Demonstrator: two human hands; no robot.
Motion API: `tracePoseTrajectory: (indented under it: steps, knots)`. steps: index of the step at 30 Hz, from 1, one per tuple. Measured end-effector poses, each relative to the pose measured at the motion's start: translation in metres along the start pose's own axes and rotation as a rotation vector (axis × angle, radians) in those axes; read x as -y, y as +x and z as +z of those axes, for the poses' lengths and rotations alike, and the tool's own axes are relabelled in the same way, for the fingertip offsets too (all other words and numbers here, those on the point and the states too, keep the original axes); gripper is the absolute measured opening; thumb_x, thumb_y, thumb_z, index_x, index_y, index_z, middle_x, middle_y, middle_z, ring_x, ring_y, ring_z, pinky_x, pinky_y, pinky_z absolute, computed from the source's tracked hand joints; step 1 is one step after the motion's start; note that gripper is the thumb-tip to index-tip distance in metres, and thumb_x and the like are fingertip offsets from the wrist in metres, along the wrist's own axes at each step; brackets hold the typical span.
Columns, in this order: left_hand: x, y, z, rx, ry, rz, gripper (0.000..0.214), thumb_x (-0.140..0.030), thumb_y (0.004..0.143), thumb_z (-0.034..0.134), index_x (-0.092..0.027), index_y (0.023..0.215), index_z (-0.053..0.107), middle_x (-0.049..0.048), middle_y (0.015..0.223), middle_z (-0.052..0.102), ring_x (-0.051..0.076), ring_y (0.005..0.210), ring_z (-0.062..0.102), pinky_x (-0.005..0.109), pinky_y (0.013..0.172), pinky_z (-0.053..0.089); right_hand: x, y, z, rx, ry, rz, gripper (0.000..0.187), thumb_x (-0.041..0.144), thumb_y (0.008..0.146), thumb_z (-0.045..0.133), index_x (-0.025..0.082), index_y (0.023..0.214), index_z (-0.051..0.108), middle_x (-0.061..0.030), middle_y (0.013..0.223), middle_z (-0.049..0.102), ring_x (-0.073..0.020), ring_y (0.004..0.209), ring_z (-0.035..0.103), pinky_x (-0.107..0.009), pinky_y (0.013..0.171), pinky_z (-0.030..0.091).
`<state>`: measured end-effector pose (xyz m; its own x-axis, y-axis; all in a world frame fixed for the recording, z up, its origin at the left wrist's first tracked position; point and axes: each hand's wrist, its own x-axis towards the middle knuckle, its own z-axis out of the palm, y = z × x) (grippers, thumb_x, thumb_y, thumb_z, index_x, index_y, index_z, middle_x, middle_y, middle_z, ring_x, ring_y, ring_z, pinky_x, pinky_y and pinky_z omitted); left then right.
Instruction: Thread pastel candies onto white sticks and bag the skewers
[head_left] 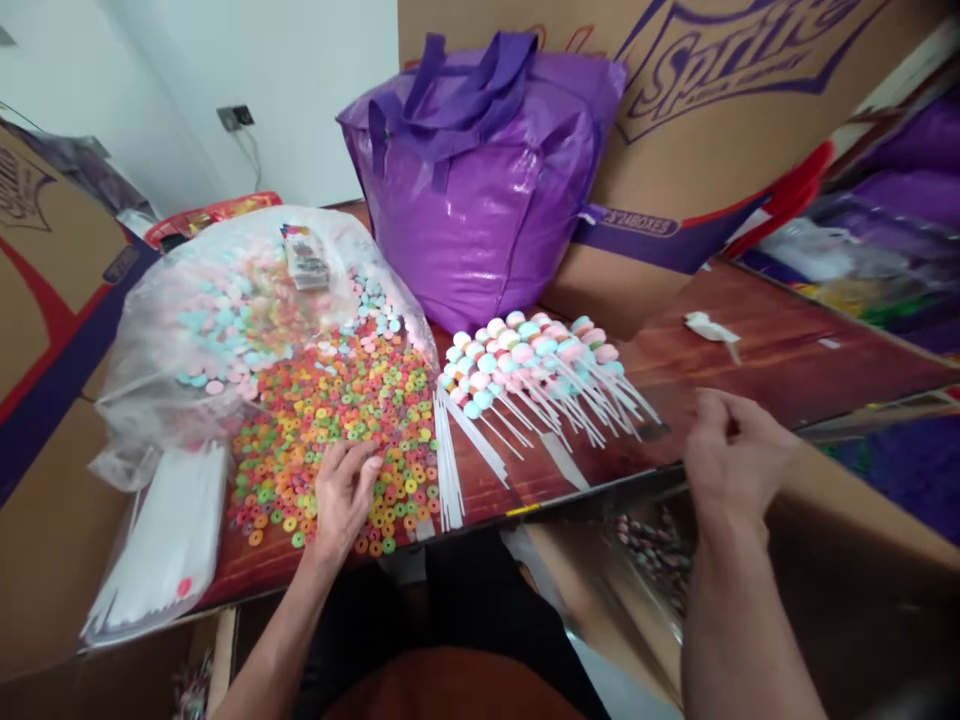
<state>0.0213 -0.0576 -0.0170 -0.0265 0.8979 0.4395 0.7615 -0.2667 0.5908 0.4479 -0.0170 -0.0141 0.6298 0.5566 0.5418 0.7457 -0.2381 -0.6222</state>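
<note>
My left hand (345, 497) rests over the loose ring-shaped candies (322, 410), fingers curled down and thumb close to them. Whatever it pinches, if anything, is hidden. To the right, my right hand (735, 455) hovers by the table's front edge, thumb and fingertips closed together. I cannot make out anything in that pinch. Between the hands lies a pile of candy sticks (525, 360), white sticks with pastel round candies stacked at their far ends. Several bare white sticks (448, 460) lie just left of the pile. Pastel candies (225, 315) show in and under a clear plastic bag (139, 370).
A bag of white sticks (169, 530) lies at the front left. Behind the pile stands a purple bag (480, 200), against a large cardboard box (697, 130). A scrap of white paper (711, 328) is on the table (660, 355). Below the edge are wrapped sticks (652, 550).
</note>
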Motion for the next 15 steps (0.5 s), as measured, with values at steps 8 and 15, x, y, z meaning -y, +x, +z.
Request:
tracePoseTrajectory:
  steps: [8, 15]
  knots:
    - [-0.003, 0.006, 0.009, 0.260, 0.422, 0.259, 0.055, -0.057, 0.087, 0.059, -0.028, 0.134, 0.063, 0.0178, 0.144, 0.049, 0.044, 0.131, 0.041, 0.063, 0.103, 0.034, -0.031, -0.164, -0.037, 0.328, 0.152, 0.362, 0.045, 0.036, 0.098, 0.031, 0.011, 0.108, 0.067, -0.0105, 0.092, 0.069, -0.0191, 0.078, 0.062, -0.032, 0.076, 0.049]
    - [-0.001, 0.033, 0.014, 0.272, 0.539, 0.306, 0.052, -0.055, 0.093, 0.050, -0.031, 0.139, 0.057, 0.0123, 0.151, 0.043, 0.049, 0.135, 0.035, 0.070, 0.103, 0.032, -0.074, -0.257, -0.005, 0.819, 0.050, 0.577, 0.020, 0.033, 0.093, 0.064, 0.013, 0.095, 0.068, -0.0024, 0.087, 0.069, -0.0143, 0.076, 0.065, -0.031, 0.071, 0.055]
